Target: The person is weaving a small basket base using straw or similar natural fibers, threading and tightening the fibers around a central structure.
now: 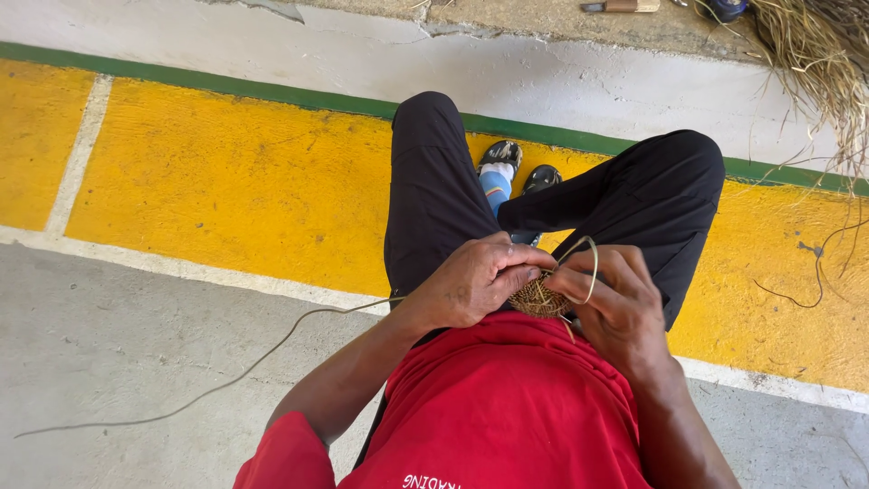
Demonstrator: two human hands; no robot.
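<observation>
Step in hand: while both hands close in front of the red shirt (507, 407), a small round woven piece (538, 297) of tan fibre is, by my judgement, at an early coil, its disc no wider than the gap between the hands.
Next move: it seems to call for drawing the looped strand (588, 267) snug without loosening the centre; a firm pinch on the disc looks needed.
Left hand: the left hand (475, 281) lies knuckles up, wrist bent inward, fingers curled shut over the near edge of the woven piece, thumb hidden.
Right hand: the right hand (615, 303) is cupped, fingers bent and closed round the looped strand, which arches over its knuckles.
Long strand: a thin fibre (235, 376) trails from under the left wrist across the grey floor (109, 344).
Legs: black trousers (434, 181), knees apart, shoes (516, 167) on the yellow painted band (226, 172).
Far edge: dry grass bundle (815, 63) at top right, well apart.
</observation>
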